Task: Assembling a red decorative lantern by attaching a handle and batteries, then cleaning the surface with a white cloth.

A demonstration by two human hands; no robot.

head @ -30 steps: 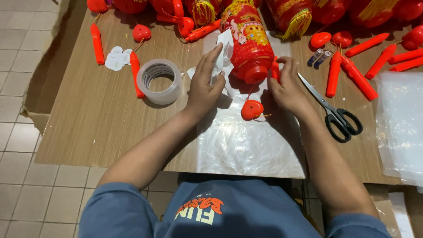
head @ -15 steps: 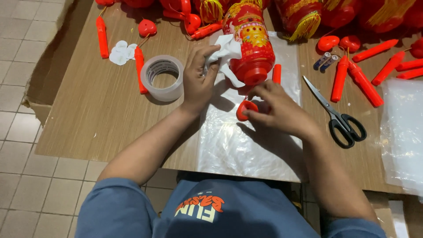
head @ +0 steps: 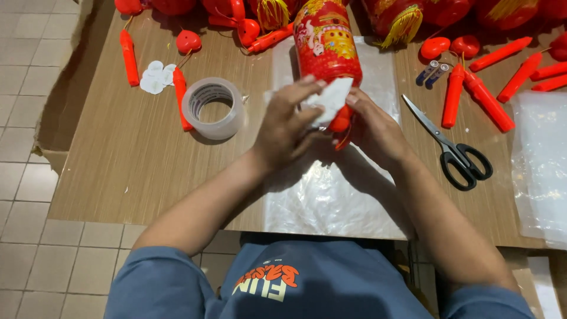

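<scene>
- Red cylindrical lantern (head: pixel 326 44) lies on the clear plastic sheet (head: pixel 322 198) on the wooden surface (head: pixel 124 159).
- My left hand (head: pixel 286 127) pinches white paper (head: pixel 331 100) against its base; I should keep it flat.
- My right hand (head: pixel 372 127) grips the small red piece (head: pixel 341 121); hold steady.

Hidden and cut-off items, head view

The lantern (head: pixel 326 44) top runs off the upper edge; its lower end is covered by the left hand (head: pixel 286 127) and right hand (head: pixel 375 127). The red piece (head: pixel 341 121) between the hands is mostly concealed. The plastic sheet (head: pixel 540 165) is cut by the right edge.
</scene>
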